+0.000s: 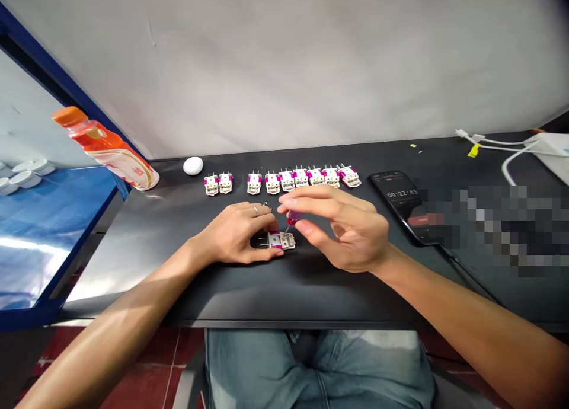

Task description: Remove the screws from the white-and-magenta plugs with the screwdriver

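My left hand (240, 232), with a ring on one finger, is closed around the prong end of a white and purple electrical plug (281, 240) lying on the dark table. My right hand (349, 228) pinches the red and purple handle of a small screwdriver (292, 218) between thumb and fingers. The thin shaft slants down to the plug's top face; whether its tip sits in a screw is too small to tell. Behind both hands stands a row of several similar plugs (272, 182), prongs pointing away from me.
A white rounded object (192, 166) and an orange-capped bottle (113, 150) stand at the back left. On the right lie a phone (400, 204) showing a timer, its dark cable (466, 269), and white cables (493, 141). A blue-framed panel (57, 231) borders the left side.
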### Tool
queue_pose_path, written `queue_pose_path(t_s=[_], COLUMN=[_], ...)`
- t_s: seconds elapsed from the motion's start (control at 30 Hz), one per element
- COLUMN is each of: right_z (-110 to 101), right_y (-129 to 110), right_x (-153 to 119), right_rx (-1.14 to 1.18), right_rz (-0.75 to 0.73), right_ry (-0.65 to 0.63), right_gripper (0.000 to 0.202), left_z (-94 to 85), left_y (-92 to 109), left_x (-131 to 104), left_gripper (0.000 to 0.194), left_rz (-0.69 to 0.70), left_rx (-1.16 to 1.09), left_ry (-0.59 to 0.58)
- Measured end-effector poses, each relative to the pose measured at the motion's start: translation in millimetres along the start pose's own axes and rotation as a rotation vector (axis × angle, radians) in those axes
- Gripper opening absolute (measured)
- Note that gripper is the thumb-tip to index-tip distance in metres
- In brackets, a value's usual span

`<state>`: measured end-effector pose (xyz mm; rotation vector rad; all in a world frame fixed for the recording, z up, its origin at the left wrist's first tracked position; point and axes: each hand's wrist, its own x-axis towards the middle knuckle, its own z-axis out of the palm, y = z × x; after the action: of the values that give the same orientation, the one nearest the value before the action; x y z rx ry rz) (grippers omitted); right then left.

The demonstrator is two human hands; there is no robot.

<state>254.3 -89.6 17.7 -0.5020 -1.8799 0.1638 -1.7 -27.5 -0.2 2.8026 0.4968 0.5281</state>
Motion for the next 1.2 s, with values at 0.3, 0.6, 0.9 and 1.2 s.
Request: queue_pose_path(t_s=[0.3,0.6,0.9,1.2], right_z=[0.7,1.0,1.7,-0.9], right_y=[-0.6,0.4,1.4,1.7], right_x=[-2.5,-3.4,-3.4,-1.8], right_rx=[0.056,0.072,0.032,-0.034], right_rz=[0.035,0.035,0.022,-0.011], right_ry=[-0.022,-0.02,-0.004,-0.009], right_gripper=[0.059,0.061,0.059,0.056], left_z=[-0.6,0.6,0.6,0.1], left_y=[0.1,1.4,0.0,2.1], left_x=[-0.7,0.0,0.0,2.0], left_gripper=[0.05,0.051,0.048,0.041], left_rz=[-0.001,0.064,0.089,0.133], left_rx=[-0.01,0.006,-0.019,-0.026], left_ry=[-0.016,0.044,0.056,0.095])
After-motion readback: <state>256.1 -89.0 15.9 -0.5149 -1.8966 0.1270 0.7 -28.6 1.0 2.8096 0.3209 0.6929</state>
